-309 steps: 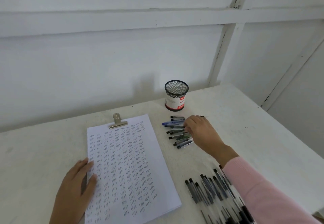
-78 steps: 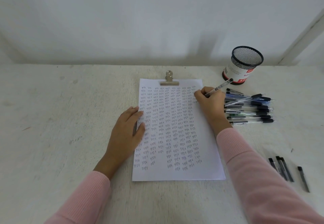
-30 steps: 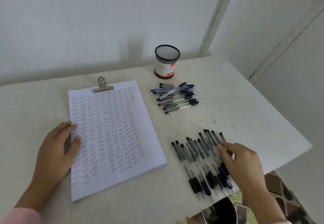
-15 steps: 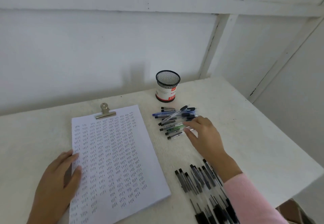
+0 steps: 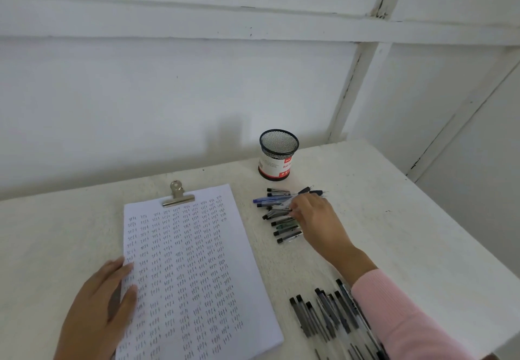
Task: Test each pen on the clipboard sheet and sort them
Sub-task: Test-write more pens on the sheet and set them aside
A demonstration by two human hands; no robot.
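A clipboard sheet (image 5: 197, 261) filled with rows of small written marks lies on the white table, held by a metal clip (image 5: 177, 195). My left hand (image 5: 98, 312) rests flat on the sheet's left edge. Right of the sheet's top lies a pile of several blue, green and black pens (image 5: 281, 223). My right hand (image 5: 318, 221) reaches over this pile, and its fingertips curl onto a clear pen (image 5: 282, 204) lying across the top. A second group of several black-capped pens (image 5: 323, 314) lies at the near right, partly hidden by my pink sleeve.
A black mesh pen cup (image 5: 277, 155) with a white and red label stands behind the pile, close to the white wall. The table (image 5: 394, 219) ends at an edge on the right, and a wall corner is behind it.
My right hand went from the near group of pens to the pile by the cup and now has its fingertips on a pen there. My left hand stayed on the sheet.
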